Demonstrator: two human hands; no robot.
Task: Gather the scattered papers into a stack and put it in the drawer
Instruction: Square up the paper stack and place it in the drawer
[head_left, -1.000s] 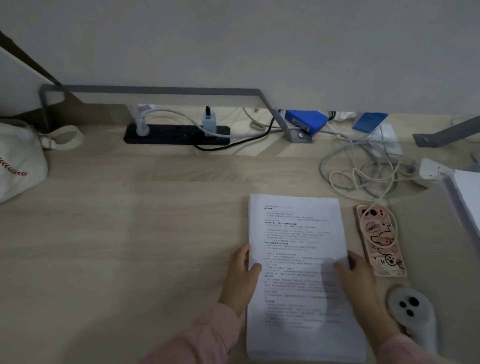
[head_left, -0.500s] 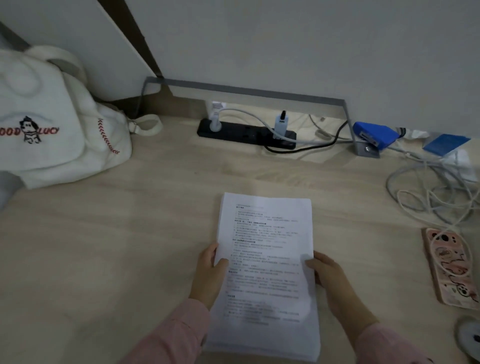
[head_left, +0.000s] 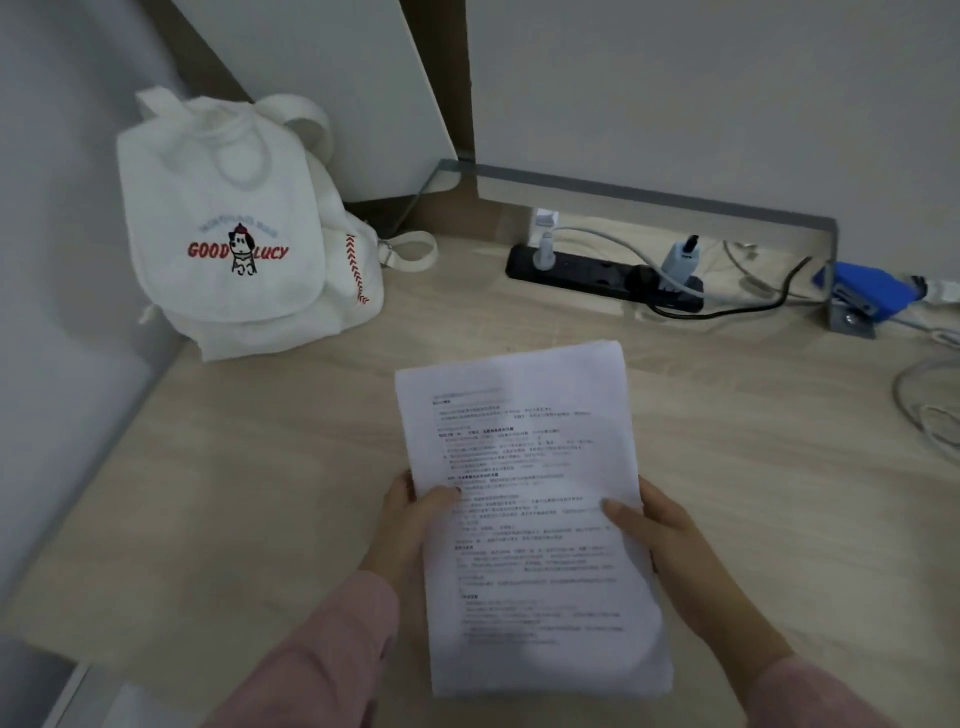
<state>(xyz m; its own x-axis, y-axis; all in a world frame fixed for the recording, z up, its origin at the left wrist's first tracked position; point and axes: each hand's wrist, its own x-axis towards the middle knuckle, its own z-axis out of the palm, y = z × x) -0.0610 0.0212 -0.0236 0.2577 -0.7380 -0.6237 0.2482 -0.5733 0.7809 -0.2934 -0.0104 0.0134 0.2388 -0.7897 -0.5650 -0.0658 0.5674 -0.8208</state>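
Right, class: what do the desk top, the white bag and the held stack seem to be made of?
Desk top: pale wood-look board, matt; faint grain lines, possibly laminate.
White bag: soft fabric, probably cotton; it slumps and shows red stitching.
Stack: printed white paper, matt, thin sheets.

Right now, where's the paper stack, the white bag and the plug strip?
paper stack (head_left: 524, 499), head view, middle of top sheet
white bag (head_left: 228, 228), head view, front flap
plug strip (head_left: 587, 273), head view, black top

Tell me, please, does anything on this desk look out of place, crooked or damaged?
Nothing is damaged or spilled. The paper stack is squared and held by the left hand and right hand. Only the cables by the power strip lie loosely tangled.
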